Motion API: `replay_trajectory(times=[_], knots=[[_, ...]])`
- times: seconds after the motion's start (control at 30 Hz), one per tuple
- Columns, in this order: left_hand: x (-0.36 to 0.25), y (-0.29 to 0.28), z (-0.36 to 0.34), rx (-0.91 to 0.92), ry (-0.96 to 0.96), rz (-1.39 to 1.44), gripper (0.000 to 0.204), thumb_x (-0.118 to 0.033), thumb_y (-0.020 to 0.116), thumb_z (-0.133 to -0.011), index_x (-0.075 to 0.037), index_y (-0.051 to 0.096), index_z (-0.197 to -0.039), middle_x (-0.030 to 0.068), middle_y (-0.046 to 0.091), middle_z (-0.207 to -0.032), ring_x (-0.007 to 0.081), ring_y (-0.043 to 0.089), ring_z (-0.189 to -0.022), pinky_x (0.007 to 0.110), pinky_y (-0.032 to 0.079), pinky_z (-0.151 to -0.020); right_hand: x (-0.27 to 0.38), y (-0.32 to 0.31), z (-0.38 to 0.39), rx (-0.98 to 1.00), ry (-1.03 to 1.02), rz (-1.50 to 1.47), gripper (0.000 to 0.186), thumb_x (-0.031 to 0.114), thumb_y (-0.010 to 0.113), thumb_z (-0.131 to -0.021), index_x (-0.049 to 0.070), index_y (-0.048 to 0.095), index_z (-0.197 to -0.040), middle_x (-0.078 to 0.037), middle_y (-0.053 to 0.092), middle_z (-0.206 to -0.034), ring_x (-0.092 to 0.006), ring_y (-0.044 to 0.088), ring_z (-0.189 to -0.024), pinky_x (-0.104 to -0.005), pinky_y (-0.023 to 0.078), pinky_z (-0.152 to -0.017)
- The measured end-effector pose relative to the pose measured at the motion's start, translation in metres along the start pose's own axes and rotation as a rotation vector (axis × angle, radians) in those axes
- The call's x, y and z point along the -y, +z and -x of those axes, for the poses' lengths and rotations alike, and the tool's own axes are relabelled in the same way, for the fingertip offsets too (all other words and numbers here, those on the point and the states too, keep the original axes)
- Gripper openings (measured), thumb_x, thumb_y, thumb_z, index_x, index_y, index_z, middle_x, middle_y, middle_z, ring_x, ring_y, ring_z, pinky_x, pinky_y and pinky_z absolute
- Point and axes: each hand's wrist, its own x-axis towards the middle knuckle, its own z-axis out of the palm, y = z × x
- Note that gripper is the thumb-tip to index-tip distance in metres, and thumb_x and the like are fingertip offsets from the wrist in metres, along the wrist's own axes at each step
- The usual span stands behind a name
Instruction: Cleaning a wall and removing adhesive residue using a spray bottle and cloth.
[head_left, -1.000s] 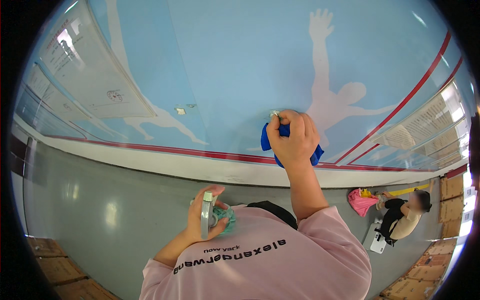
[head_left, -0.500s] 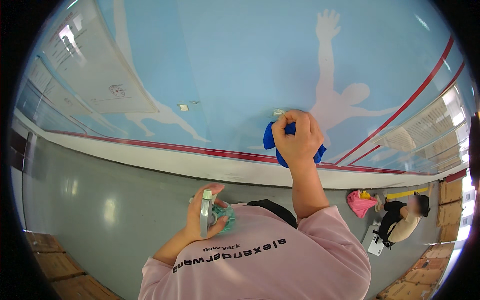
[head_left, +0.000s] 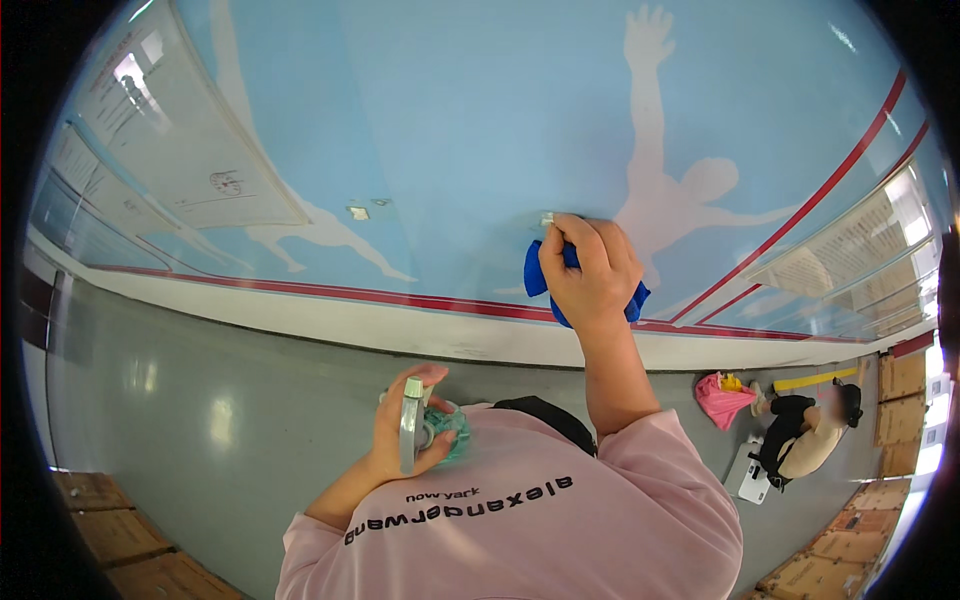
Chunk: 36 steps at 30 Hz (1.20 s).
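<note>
My left hand (head_left: pixel 397 425), low in front of my shirt, grips a translucent green bottle (head_left: pixel 452 440) with a grey top piece (head_left: pixel 410 430), apparently a spray bottle. My right hand (head_left: pixel 595 270) is closed on a bunched blue cloth (head_left: pixel 537 267) against the light-blue wall (head_left: pixel 480 130). Its thumb and fingertips are at a small shiny pale patch (head_left: pixel 548 219) on the wall; whether the patch is being pinched is unclear. Another small pale patch (head_left: pixel 358 213) sits to the left of my right hand.
Framed sheets (head_left: pixel 840 270) are on the wall at both sides. A person (head_left: pixel 805 450) sits low on the grey floor (head_left: pixel 230 400) at right, beside a pink bag (head_left: pixel 720 400), yellow strip (head_left: pixel 810 380) and white object (head_left: pixel 750 470). Cardboard boxes (head_left: pixel 125 535) line both lower sides.
My right hand, with the blue cloth, shifts slightly right, then back up and left along the wall. The wall also shifts slightly in view. My left hand is nearly unchanged.
</note>
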Motion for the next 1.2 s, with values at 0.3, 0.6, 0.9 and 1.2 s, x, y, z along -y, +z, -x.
replay_trajectory(times=[0.3, 0.6, 0.9, 1.2], knots=[[0.001, 0.001, -0.002, 0.000, 0.001, -0.023, 0.063, 0.000, 0.069, -0.069, 0.000, 0.042, -0.126, 0.0195, 0.043, -0.126, 0.0226, 0.058, -0.096, 0.032, 0.054, -0.074, -0.002, -0.001, 0.003, 0.034, -0.006, -0.002, 0.018, -0.003, 0.068, -0.069, 0.008, 0.059, -0.081, -0.004, 0.058, -0.071, -0.0192, 0.056, -0.056, -0.0272, 0.045, -0.049], [0.001, -0.002, -0.003, 0.022, 0.007, -0.083, 0.063, -0.014, 0.068, -0.074, 0.000, 0.039, -0.128, 0.0205, 0.041, -0.126, 0.0216, 0.062, -0.081, 0.033, 0.050, -0.074, -0.005, 0.000, 0.007, 0.078, -0.012, -0.007, 0.019, 0.000, 0.068, -0.072, 0.008, 0.058, -0.086, -0.004, 0.058, -0.073, -0.0193, 0.056, -0.057, -0.0278, 0.043, -0.048], [0.001, -0.002, -0.004, 0.009, 0.003, -0.077, 0.062, -0.015, 0.068, -0.075, 0.000, 0.039, -0.128, 0.0204, 0.042, -0.127, 0.0209, 0.062, -0.081, 0.032, 0.050, -0.074, -0.008, 0.005, 0.009, -0.047, -0.085, -0.028, 0.021, 0.002, 0.072, -0.065, 0.010, 0.063, -0.083, -0.002, 0.056, -0.075, -0.0177, 0.054, -0.057, -0.0269, 0.044, -0.049], [0.002, -0.002, -0.004, 0.017, 0.003, -0.078, 0.063, -0.012, 0.068, -0.074, 0.000, 0.039, -0.128, 0.0209, 0.041, -0.127, 0.0213, 0.061, -0.081, 0.032, 0.050, -0.074, -0.010, 0.005, 0.011, -0.030, -0.128, -0.036, 0.027, 0.000, 0.071, -0.065, 0.011, 0.067, -0.090, -0.001, 0.056, -0.077, -0.0163, 0.052, -0.056, -0.0259, 0.044, -0.048]])
